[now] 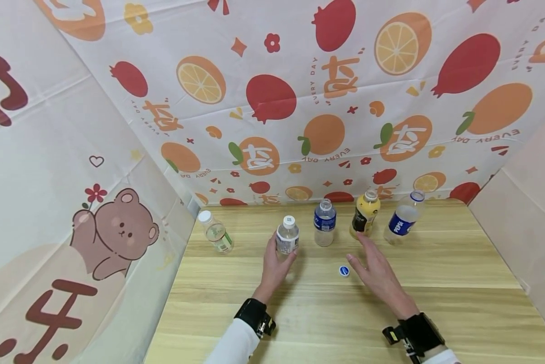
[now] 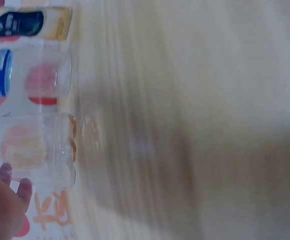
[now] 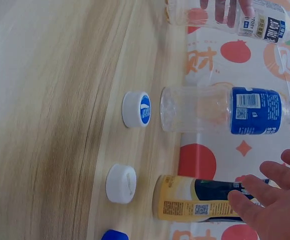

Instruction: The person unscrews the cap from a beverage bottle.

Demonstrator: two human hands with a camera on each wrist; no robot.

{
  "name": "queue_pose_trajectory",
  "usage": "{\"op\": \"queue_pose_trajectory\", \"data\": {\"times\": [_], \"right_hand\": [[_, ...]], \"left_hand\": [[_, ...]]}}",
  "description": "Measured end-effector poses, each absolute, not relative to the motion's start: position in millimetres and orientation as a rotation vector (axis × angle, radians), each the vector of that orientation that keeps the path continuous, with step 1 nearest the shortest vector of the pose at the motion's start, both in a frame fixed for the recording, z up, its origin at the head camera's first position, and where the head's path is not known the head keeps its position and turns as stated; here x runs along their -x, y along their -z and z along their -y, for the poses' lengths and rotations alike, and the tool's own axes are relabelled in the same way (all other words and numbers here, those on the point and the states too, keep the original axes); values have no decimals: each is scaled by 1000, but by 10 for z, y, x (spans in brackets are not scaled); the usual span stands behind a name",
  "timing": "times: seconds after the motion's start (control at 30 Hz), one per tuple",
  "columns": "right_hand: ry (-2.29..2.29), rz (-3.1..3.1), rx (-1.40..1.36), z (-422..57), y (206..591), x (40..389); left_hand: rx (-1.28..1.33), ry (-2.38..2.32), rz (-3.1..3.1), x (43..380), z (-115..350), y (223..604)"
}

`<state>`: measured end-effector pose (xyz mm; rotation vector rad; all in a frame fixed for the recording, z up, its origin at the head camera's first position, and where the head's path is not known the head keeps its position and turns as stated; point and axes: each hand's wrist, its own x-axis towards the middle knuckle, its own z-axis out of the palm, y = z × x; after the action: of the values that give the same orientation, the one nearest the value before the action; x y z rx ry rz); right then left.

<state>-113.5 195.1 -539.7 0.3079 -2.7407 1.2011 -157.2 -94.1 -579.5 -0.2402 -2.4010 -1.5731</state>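
My left hand (image 1: 276, 263) grips a clear plastic bottle (image 1: 288, 242) with a white cap and a white-and-blue label. The fingers (image 2: 6, 172) wrap its side in the left wrist view. My right hand (image 1: 377, 268) is spread, fingers apart and holding nothing, over the table in front of a yellow bottle (image 1: 361, 222). Beside its thumb lies a white cap with a blue top (image 1: 344, 271). The right wrist view also shows a plain white cap (image 3: 121, 183) and a blue cap (image 3: 115, 235), both hidden behind the hand in the head view.
An uncapped clear bottle with a blue label (image 1: 324, 225) stands between the hands. An uncapped Pepsi bottle (image 1: 403, 220) is at the right, a white-capped clear bottle (image 1: 216, 233) at the left. A fruit-print sheet (image 1: 272, 131) hangs behind the wooden table (image 1: 313, 318).
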Motion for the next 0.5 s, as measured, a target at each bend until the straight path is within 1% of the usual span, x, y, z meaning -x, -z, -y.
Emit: {"op": "queue_pose_trajectory", "data": {"times": [0.23,0.5], "right_hand": [[-1277,2754,-314,-1829,5394,1112],[-1335,2661,-362,-1657,5306,1139]], "left_hand": [[390,1454,2468,1357,844,5788],[558,1181,2478,1240,766,5790]]}}
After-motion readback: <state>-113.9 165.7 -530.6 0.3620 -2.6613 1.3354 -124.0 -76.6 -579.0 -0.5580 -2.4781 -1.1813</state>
